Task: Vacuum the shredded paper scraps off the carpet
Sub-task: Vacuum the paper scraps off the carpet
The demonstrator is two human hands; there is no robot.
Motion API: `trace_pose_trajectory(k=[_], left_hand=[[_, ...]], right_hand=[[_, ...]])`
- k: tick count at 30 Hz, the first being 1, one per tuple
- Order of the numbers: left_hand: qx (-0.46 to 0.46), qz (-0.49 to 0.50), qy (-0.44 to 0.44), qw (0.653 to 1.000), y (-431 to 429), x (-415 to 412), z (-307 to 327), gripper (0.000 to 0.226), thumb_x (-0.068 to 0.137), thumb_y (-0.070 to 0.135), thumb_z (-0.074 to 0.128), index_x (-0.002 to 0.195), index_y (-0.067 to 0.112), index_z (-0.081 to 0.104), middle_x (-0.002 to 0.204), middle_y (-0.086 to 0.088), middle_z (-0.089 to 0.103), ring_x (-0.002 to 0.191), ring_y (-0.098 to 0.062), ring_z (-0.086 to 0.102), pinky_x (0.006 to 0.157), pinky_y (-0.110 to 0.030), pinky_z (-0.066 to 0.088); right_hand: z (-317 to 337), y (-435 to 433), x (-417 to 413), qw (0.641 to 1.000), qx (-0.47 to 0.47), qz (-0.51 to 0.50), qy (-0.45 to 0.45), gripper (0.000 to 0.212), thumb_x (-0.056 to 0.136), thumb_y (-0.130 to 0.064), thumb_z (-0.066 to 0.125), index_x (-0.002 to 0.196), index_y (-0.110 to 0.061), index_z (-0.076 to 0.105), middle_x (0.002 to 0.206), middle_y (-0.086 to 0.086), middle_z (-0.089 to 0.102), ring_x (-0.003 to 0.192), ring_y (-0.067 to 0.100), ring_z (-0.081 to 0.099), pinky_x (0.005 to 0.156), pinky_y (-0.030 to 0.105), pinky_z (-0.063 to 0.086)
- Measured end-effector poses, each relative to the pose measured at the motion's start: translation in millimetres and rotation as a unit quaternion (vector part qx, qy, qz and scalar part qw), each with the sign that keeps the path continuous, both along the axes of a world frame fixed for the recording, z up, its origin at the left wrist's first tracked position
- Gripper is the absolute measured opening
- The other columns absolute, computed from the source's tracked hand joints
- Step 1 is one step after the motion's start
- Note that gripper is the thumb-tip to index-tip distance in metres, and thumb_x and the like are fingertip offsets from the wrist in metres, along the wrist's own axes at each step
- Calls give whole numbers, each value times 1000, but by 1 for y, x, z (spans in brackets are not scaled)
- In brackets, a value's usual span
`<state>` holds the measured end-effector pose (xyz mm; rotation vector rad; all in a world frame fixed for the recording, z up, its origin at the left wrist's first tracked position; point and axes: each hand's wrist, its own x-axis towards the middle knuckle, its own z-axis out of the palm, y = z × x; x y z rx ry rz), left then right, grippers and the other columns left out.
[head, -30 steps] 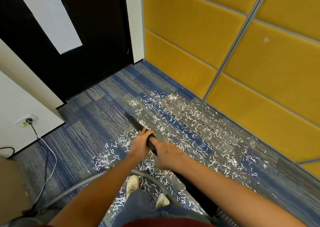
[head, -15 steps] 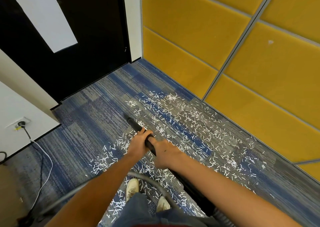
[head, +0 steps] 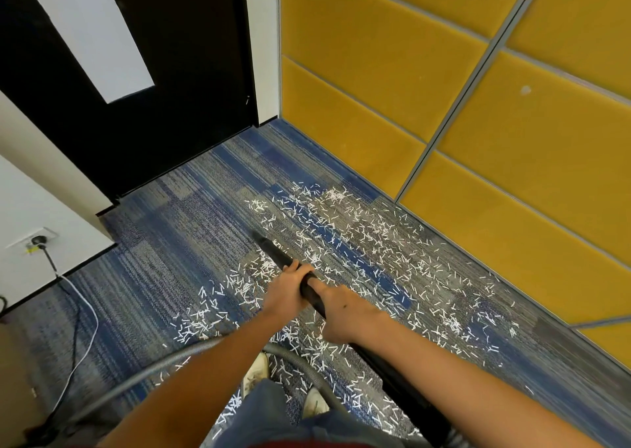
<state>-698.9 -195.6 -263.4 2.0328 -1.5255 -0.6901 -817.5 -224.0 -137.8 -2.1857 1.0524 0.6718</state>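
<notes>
Both my hands are closed on the black vacuum wand (head: 273, 251): the left hand (head: 288, 292) wraps it nearer the nozzle, the right hand (head: 346, 314) clasps it just behind. I judge the two-handed hold is there to steer the tip. The nozzle points toward 11 o'clock, at the edge of the shredded paper scraps (head: 358, 239) littering the blue-grey carpet (head: 170, 243) from 12 to 4 o'clock, along the yellow wall panels (head: 512, 191). The grey hose (head: 170, 355) trails toward 8 o'clock. Most of the job lies ahead, by my reckoning.
</notes>
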Motion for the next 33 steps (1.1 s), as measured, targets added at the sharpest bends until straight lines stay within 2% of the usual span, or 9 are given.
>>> trace_pose_trajectory(k=[3, 8, 12, 18, 21, 25, 28, 33], left_hand=[[3, 5, 5, 1000, 8, -11, 2, 31, 78, 2, 61, 103, 20, 59, 107, -5, 61, 91, -28, 63, 76, -44, 53], [6, 14, 4, 1000, 19, -26, 0, 37, 81, 0, 60, 116, 13, 61, 118, -13, 61, 117, -32, 54, 92, -44, 48], [7, 17, 7, 1000, 27, -38, 0, 34, 81, 0, 60, 113, 13, 62, 115, -12, 61, 103, -31, 60, 86, -41, 50], [34, -6, 7, 999, 20, -60, -3, 36, 83, 1, 60, 116, 16, 60, 123, -9, 58, 116, -28, 53, 93, -40, 46], [28, -26, 18, 999, 12, -69, -7, 35, 79, 2, 64, 111, 18, 60, 119, -9, 58, 108, -31, 57, 91, -45, 48], [24, -36, 17, 999, 2, -74, -11, 39, 78, 1, 66, 112, 20, 60, 115, -4, 58, 107, -25, 57, 91, -43, 49], [19, -38, 26, 999, -4, -73, -11, 40, 80, -3, 64, 112, 20, 60, 117, -4, 57, 108, -24, 55, 91, -43, 49], [17, -29, 20, 999, -12, -59, -11, 45, 80, -5, 61, 114, 24, 59, 123, -8, 55, 114, -30, 54, 91, -44, 49]], right_hand=[[3, 7, -10, 1000, 1, 4, 2, 75, 82, 1, 57, 143, -26, 24, 100, 6, 44, 87, 24, 56, 73, 32, 52], [4, 20, -26, 1000, -2, 12, -4, 72, 81, 1, 57, 141, -25, 26, 99, 8, 47, 88, 27, 59, 77, 38, 56], [2, 28, -39, 1000, 1, 7, -9, 71, 80, 1, 59, 140, -22, 28, 99, 7, 46, 89, 27, 57, 79, 40, 56], [-2, 29, -59, 1000, -5, -20, -8, 77, 81, 1, 60, 144, -23, 22, 111, 12, 52, 92, 27, 60, 76, 35, 54], [-4, 27, -69, 999, -10, -38, -4, 78, 82, 3, 57, 145, -24, 20, 106, 10, 51, 90, 26, 59, 73, 34, 53], [-4, 21, -74, 998, -17, -54, -1, 77, 83, 1, 57, 145, -25, 20, 97, 5, 44, 93, 27, 60, 73, 33, 51], [-2, 15, -73, 998, -11, -57, -7, 77, 83, 2, 56, 145, -25, 21, 93, 3, 43, 83, 23, 56, 68, 29, 49], [-2, 7, -60, 999, -9, -51, -11, 74, 83, 3, 57, 142, -26, 24, 98, 7, 51, 79, 22, 57, 62, 29, 49]])
